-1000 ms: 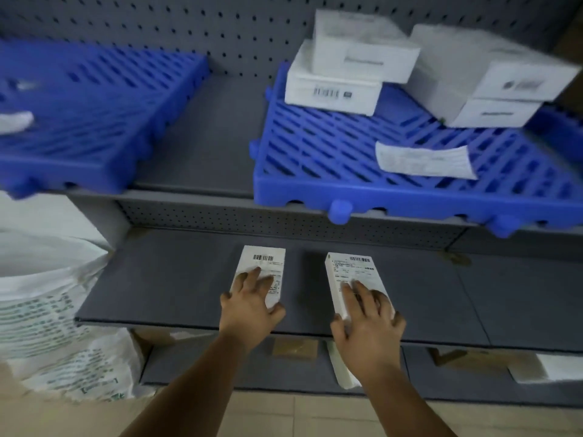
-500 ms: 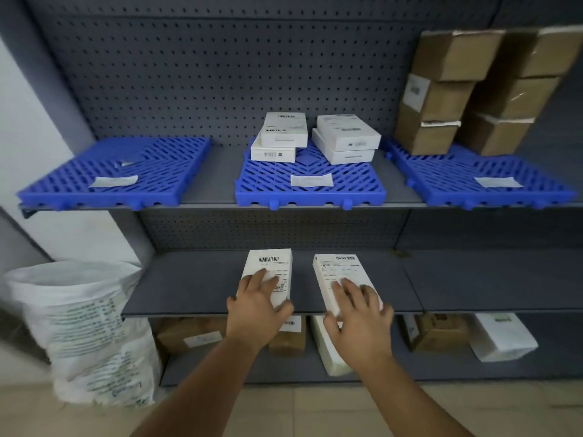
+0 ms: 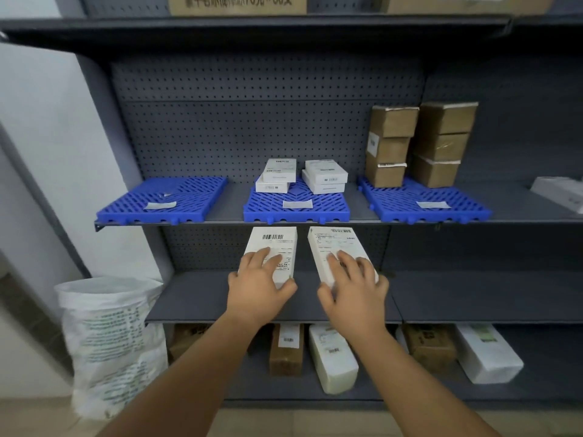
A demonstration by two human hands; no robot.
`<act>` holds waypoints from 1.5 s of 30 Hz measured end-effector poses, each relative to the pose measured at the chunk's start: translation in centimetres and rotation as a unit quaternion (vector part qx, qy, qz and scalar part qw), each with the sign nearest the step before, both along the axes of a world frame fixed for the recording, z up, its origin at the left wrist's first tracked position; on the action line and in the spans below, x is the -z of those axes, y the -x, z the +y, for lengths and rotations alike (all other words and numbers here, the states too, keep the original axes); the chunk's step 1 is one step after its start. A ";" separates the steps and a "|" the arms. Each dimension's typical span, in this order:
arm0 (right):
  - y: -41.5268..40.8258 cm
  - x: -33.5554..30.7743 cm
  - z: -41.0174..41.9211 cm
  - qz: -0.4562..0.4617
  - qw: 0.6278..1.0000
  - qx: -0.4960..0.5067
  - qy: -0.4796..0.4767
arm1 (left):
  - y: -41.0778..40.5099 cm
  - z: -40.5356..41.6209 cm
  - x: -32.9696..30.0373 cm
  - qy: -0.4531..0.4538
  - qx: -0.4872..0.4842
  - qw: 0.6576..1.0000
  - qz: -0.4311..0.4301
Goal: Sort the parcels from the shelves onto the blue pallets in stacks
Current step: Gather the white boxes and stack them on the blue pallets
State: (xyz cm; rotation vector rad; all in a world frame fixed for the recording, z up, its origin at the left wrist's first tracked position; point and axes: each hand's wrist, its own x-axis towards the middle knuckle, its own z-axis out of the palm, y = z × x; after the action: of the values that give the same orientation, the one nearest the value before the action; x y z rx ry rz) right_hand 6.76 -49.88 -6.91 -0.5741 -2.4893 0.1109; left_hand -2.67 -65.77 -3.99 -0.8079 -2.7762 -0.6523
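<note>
Grey pegboard shelving (image 3: 268, 127) stands ahead of my fingers. My left hand (image 3: 257, 287) grips one white parcel (image 3: 273, 250), fingers spread on top, thumb at its right edge; my right hand (image 3: 355, 290) grips a second parcel (image 3: 336, 250) likewise. Both parcels sit just below the middle blue pallet (image 3: 296, 208). I judge the step: raise both level, clear the shelf lip, seat them squarely on the white stacks (image 3: 277, 176) beyond my fingertips.

Both bare forearms extend forward, roughly parallel. Left hand (image 3: 257, 287) palm-down, fingers (image 3: 263, 257) spread, thumb angled right. Right hand (image 3: 355, 290) palm-down, fingers (image 3: 348, 263) spread, thumb angled left. Each grips a flat white parcel; hands apart.
</note>
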 end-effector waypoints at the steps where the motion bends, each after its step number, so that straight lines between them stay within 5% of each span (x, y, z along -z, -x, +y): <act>1: -0.1 -0.7 0.1 0.008 1.000 0.002 -0.002 | -0.2 0.0 -0.7 -0.003 0.000 1.000 0.005; 10: 2.7 -5.1 2.9 0.046 0.999 0.008 -0.023 | 2.7 2.5 -4.8 -0.030 -0.003 0.999 0.030; 36: 29.2 -12.6 17.0 0.030 0.999 0.003 -0.028 | 29.9 18.4 -10.7 -0.011 -0.034 0.997 0.062; 45: 32.3 -13.5 22.0 -0.059 0.997 -0.034 0.030 | 32.9 21.3 -11.3 0.015 -0.072 0.994 0.084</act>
State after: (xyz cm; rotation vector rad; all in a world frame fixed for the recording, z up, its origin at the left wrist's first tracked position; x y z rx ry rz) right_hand -25.50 -27.92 6.62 -0.5346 -2.6277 0.1828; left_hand -35.56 -44.42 7.29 -0.6274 -2.6667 -0.4951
